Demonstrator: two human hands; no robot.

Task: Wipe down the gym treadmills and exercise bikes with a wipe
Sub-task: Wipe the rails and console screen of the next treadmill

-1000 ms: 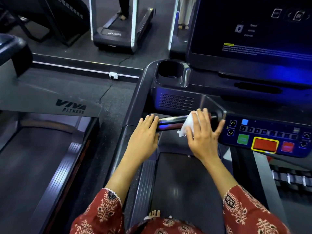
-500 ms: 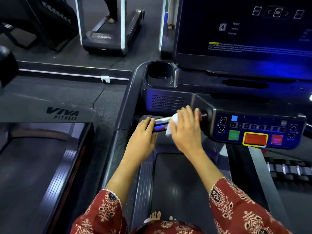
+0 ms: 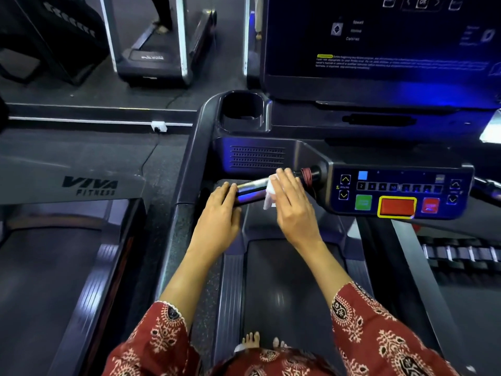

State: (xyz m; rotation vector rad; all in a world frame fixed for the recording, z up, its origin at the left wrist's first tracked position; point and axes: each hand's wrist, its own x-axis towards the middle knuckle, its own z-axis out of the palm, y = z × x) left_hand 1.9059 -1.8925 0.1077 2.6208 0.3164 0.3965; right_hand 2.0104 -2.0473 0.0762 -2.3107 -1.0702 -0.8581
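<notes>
Pressing wipe (image 3: 269, 196) on handlebar (image 3: 250, 187), long axis left-right, right hand (image 3: 294, 208) curled round both, left hand (image 3: 219, 217) flat beside.

- Grip bar (image 3: 252, 185), at 9 o'clock from the button panel (image 3: 401, 191): polished metal, mirror-glossy.
- Wipe (image 3: 269, 198) on the bar: white, thin, soft and crumpled; whether paper or cloth cannot be told.
- Button panel: smooth, shiny plastic.
- Running belt (image 3: 284, 280), at 6 o'clock from the bar: dark, matt, rubbery.
- Sleeves (image 3: 379, 335): printed cloth, matt.
</notes>
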